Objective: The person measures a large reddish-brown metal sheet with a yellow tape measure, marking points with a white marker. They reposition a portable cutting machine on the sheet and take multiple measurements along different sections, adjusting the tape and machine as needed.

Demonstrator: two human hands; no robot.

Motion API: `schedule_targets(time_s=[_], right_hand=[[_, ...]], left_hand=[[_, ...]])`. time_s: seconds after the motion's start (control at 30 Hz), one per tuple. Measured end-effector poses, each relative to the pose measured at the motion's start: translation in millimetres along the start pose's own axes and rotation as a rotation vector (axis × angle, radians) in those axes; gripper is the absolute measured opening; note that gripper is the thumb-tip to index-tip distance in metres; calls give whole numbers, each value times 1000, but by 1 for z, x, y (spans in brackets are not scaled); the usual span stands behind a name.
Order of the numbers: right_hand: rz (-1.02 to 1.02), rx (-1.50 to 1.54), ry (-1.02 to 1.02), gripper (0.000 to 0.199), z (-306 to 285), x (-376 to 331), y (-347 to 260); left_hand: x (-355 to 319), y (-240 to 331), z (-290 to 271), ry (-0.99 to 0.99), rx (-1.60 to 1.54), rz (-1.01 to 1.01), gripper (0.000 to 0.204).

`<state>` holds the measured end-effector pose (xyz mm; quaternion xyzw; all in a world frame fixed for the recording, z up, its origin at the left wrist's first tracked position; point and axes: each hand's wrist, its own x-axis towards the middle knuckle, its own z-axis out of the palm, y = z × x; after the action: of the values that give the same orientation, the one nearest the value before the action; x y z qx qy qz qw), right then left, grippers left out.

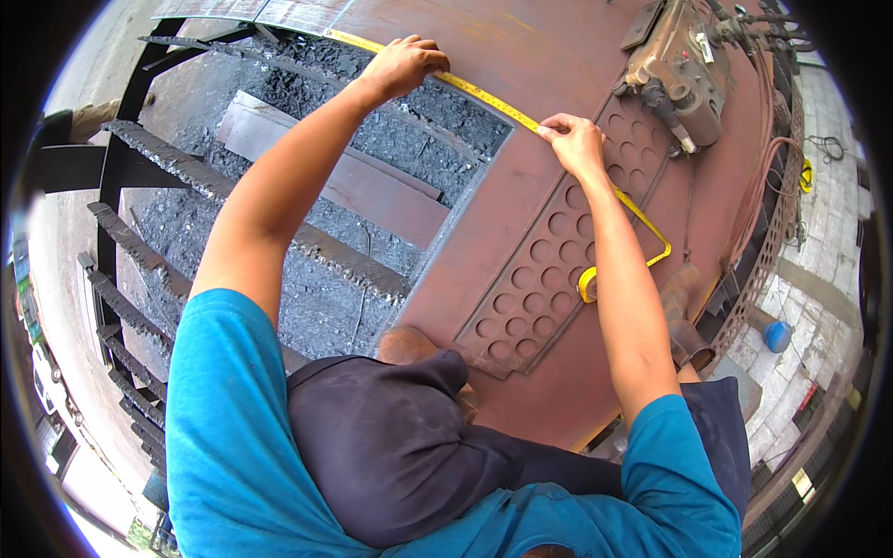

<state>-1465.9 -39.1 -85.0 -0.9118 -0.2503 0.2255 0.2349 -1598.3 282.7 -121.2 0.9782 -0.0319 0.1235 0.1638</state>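
A yellow tape measure [484, 96] is stretched over a reddish-brown steel plate [521, 46], along the edge of a large cut-out opening. My left hand [406, 67] is closed over the blade, its fingers curled at the opening's far edge. Farther right, my right hand [572, 141] pinches the same blade between thumb and fingers. Past that hand the blade bends, passes beside my right forearm and turns back to a yellow coil, partly hidden by the arm. Beneath my right arm lies a perforated plate [535, 302] with rows of round holes.
Toothed, slag-crusted support bars [349, 265] cross the opening above dark debris, with a loose steel strip [381, 200] among them. A cutting machine [677, 70] with hoses stands at the far right. My boot [406, 346] is by the opening's edge. A blue round object [777, 336] sits on the paving.
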Motion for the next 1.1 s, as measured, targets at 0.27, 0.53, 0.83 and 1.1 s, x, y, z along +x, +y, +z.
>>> schedule_targets(time_s=[0.27,0.53,0.83,1.1], right_hand=[[11,-32,1,18,2,2,2],[-10,13,20,17,3,-1,1],[-13,-33,37,16,3,-2,-4],[-58,-52,60,15,2,-4,1]], left_hand=[[3,4,-1,14,-16,5,11],[5,-1,4,21,-4,17,11],[3,-4,7,10,-16,2,11],[4,-3,9,42,-27,20,13]])
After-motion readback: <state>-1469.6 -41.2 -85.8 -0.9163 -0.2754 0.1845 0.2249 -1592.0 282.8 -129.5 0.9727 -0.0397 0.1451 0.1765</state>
